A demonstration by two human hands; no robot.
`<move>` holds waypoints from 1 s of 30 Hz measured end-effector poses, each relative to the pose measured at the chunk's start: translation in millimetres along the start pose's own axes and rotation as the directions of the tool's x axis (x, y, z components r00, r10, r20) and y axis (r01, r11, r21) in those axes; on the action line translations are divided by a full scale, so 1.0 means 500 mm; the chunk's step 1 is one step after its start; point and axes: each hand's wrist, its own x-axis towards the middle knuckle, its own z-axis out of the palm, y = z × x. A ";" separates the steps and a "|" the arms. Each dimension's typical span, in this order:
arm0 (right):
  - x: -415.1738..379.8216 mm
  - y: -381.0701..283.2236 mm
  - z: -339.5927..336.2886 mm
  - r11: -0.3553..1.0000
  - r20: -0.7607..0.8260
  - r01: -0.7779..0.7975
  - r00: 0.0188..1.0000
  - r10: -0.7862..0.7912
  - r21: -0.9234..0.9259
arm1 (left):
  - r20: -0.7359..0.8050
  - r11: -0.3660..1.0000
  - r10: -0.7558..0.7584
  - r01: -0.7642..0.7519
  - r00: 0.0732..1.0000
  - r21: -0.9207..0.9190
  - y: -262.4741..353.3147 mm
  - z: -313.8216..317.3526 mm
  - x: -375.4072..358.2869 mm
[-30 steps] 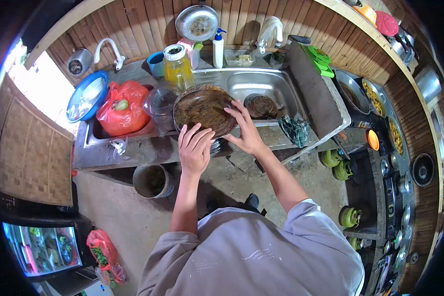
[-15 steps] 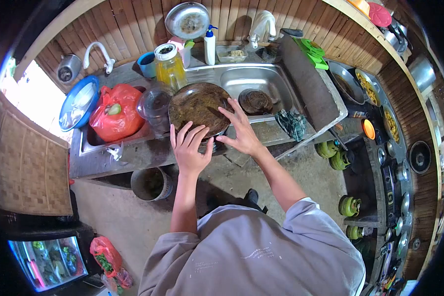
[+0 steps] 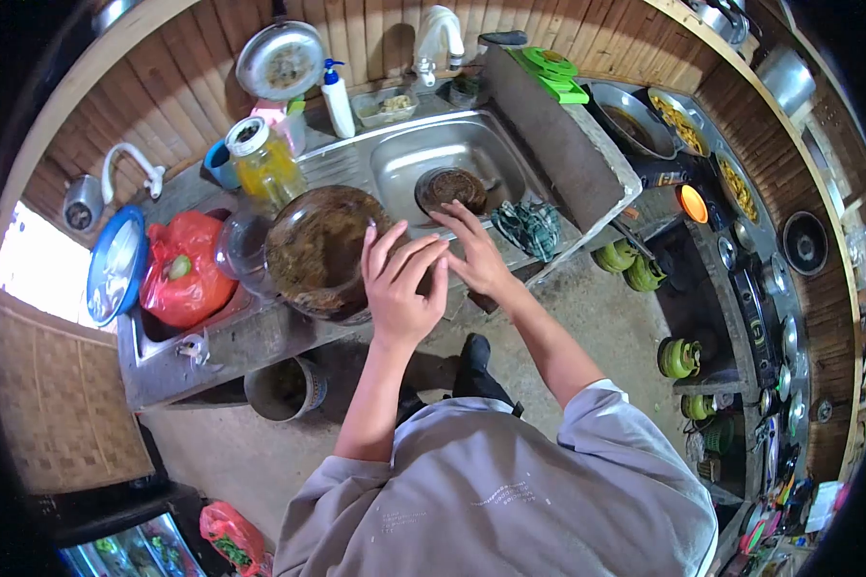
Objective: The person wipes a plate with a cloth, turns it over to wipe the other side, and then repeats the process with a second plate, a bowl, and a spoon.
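Observation:
A large round brown dish, like a stone mortar (image 3: pixel 318 240), rests on the counter at the sink's left edge, its hollow facing up. My left hand (image 3: pixel 404 293) is open, its loosely bent fingers overlapping the dish's right rim. Beside it, my right hand (image 3: pixel 476 255) is open too, with fingers stretched toward the basin and close to the left fingertips. Inside the steel sink (image 3: pixel 452 144) lies a smaller dark round object (image 3: pixel 452 189). A dark green checked cloth (image 3: pixel 527 231) hangs over the front edge, right of my right hand.
Left of the dish stand a clear container (image 3: pixel 241 252), a jar of yellow liquid (image 3: pixel 265 171) and a red plastic bag (image 3: pixel 185 264). A pump bottle (image 3: pixel 337 101) and faucet (image 3: pixel 440 43) are behind the sink. A bucket (image 3: pixel 284 388) stands below; a concrete partition (image 3: pixel 568 130) rises at right.
The view has swung right. Both hands have come away from the top of the brown dish toward its right side and the sink, and the dish now sits more level.

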 end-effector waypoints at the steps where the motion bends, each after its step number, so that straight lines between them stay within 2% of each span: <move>1: 0.003 0.025 -0.010 0.999 -0.024 -0.032 0.999 0.031 -0.027 | 0.022 1.000 0.001 -0.001 1.000 -0.010 0.007 0.020 0.010; 5: 0.022 0.148 -0.060 0.987 -0.098 -0.134 0.987 0.125 -0.089 | 0.121 0.996 -0.062 0.069 0.991 -0.057 0.004 0.109 0.043; 8: 0.054 0.238 -0.100 0.959 -0.097 -0.245 0.968 0.233 -0.141 | 0.200 0.970 -0.173 0.202 0.964 -0.133 -0.026 0.194 0.060; 12: 0.105 0.367 -0.133 0.922 -0.034 -0.348 0.937 0.348 -0.172 | 0.261 0.920 -0.340 0.377 0.904 -0.109 -0.082 0.311 0.087; 16: 0.140 0.508 -0.104 0.870 0.013 -0.460 0.883 0.469 -0.177 | 0.344 0.789 -0.557 0.611 0.756 -0.065 -0.173 0.432 0.111; 18: 0.161 0.570 -0.072 0.874 0.042 -0.455 0.883 0.468 -0.167 | 0.410 0.719 -0.660 0.687 0.629 0.103 -0.231 0.483 0.110; 20: 0.195 0.587 -0.066 0.868 0.180 -0.468 0.851 0.494 -0.167 | 0.423 0.593 -0.757 0.795 0.498 0.126 -0.287 0.533 0.103; 22: 0.222 0.600 -0.049 0.828 0.294 -0.529 0.774 0.561 -0.186 | 0.378 0.510 -0.816 0.852 0.437 0.117 -0.338 0.578 0.086; 23: 0.234 0.601 -0.046 0.850 0.339 -0.504 0.780 0.525 -0.156 | 0.354 0.467 -0.843 0.877 0.404 0.110 -0.364 0.598 0.075; 26: 0.241 0.673 0.031 0.870 0.369 -0.462 0.788 0.492 -0.172 | 0.363 0.403 -0.875 0.897 0.320 0.180 -0.469 0.667 0.006; 29: 0.255 0.691 0.060 0.836 0.378 -0.477 0.745 0.549 -0.272 | 0.361 0.382 -0.883 0.907 0.300 0.179 -0.568 0.729 -0.083; 30: 0.264 0.704 0.066 0.809 0.440 -0.496 0.679 0.587 -0.314 | 0.384 0.335 -0.889 0.926 0.251 0.171 -0.564 0.729 -0.075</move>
